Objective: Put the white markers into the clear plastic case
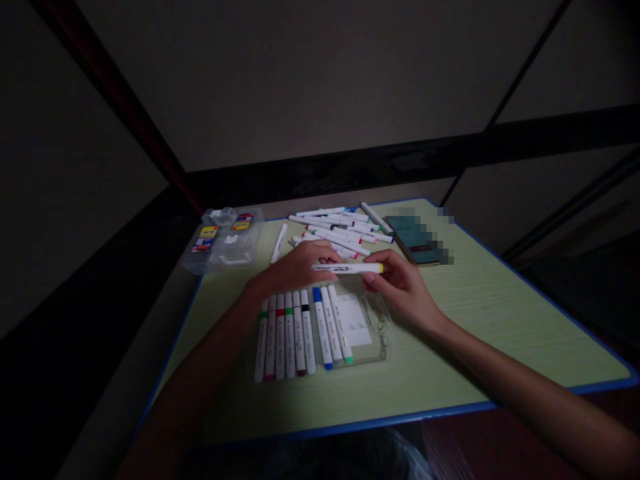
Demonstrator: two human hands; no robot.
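Both my hands hold one white marker (347,268) with a yellow end cap, level above the table. My left hand (300,263) grips its left end with curled fingers. My right hand (400,283) pinches the yellow end. Below them lies a clear flat plastic case (367,333) with three markers (331,327) in its left side. A row of several white markers (285,337) with coloured bands lies just left of the case. A loose pile of more markers (340,227) sits beyond my hands.
A clear plastic lid or box (225,243) with coloured stickers stands at the far left of the pale green table (500,320), which has a blue edge. A dark teal booklet (417,240) lies at the far right of the pile. Dark walls surround the table.
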